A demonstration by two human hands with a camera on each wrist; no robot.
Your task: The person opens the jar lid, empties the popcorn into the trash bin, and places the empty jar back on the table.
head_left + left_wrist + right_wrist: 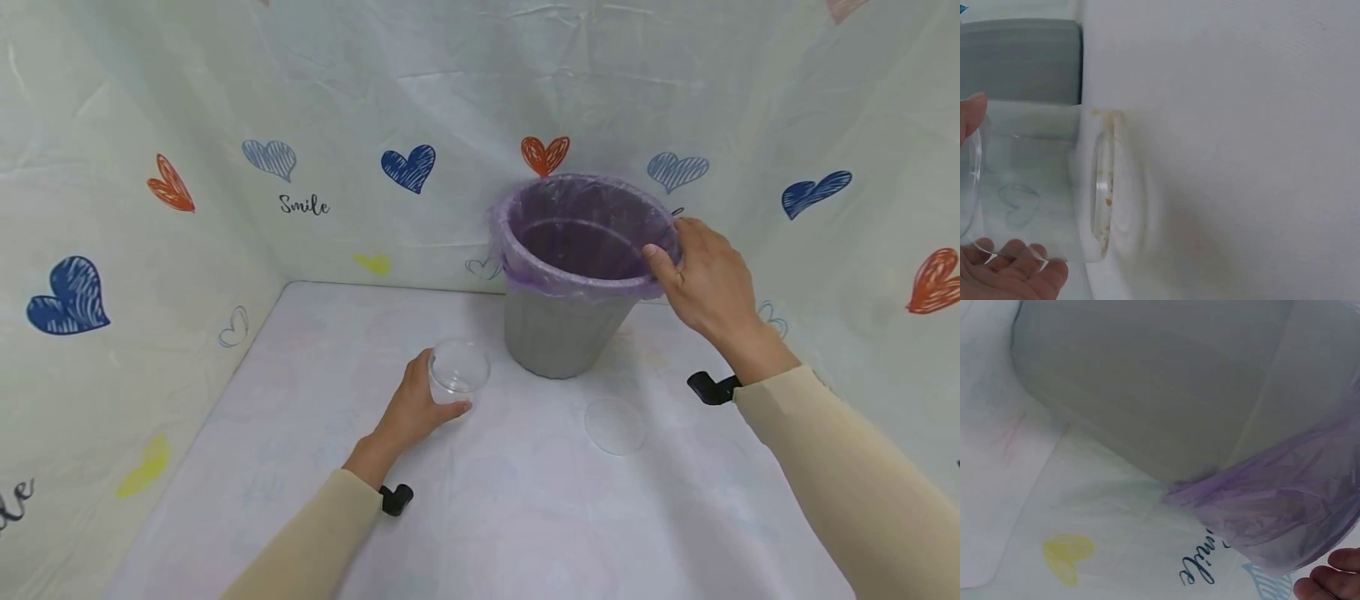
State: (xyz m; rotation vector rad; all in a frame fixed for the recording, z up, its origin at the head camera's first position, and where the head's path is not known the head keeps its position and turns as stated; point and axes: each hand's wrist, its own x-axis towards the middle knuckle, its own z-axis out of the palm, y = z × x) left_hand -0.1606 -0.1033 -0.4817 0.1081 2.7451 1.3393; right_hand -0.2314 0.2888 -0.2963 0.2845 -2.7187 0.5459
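A clear plastic cup (459,367) stands near the middle of the table, and my left hand (420,408) holds it with the thumb on one side and fingers on the other. Small orange-brown bits show near the cup's base (1105,206) in the left wrist view. Behind it to the right is a grey trash bin (558,333) lined with a purple plastic bag (585,287). My right hand (708,279) grips the bin's right rim over the bag, thumb at the inner side. In the right wrist view, only some fingers (1329,584) show beside the bag.
A clear round lid (615,426) lies flat on the white table (525,517), in front of the bin. A pale cloth backdrop (337,83) printed with hearts rises behind and along the sides, close to the bin.
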